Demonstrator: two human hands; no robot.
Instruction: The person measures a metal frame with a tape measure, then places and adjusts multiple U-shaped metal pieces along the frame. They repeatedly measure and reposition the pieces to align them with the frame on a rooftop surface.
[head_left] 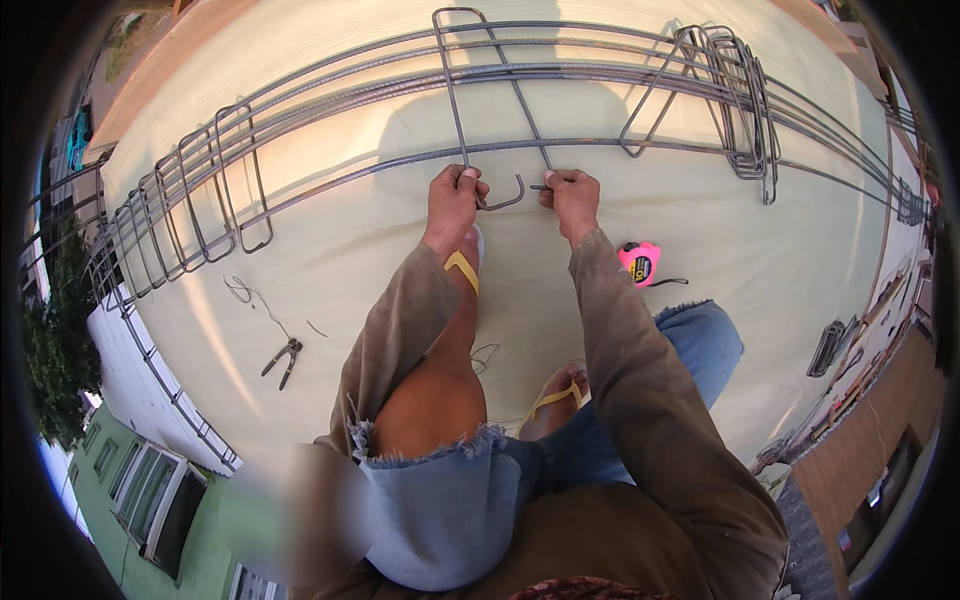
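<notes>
A bent steel stirrup loops around the long rebars in front of me, its far end standing beyond them. My left hand pinches its left leg near the bottom, beside a hooked end that curves up to the right. On its right leg my right hand is closed, next to a short straight end. A gap separates the two ends between my hands. Further left, several stirrups stand spaced along the bars. A bunch of stirrups hangs together on the right.
Pincers and thin tie wire lie on the pale floor at left. A pink tape measure rests right of my right forearm. My sandalled feet are close behind the bars. A dark metal bundle lies far right.
</notes>
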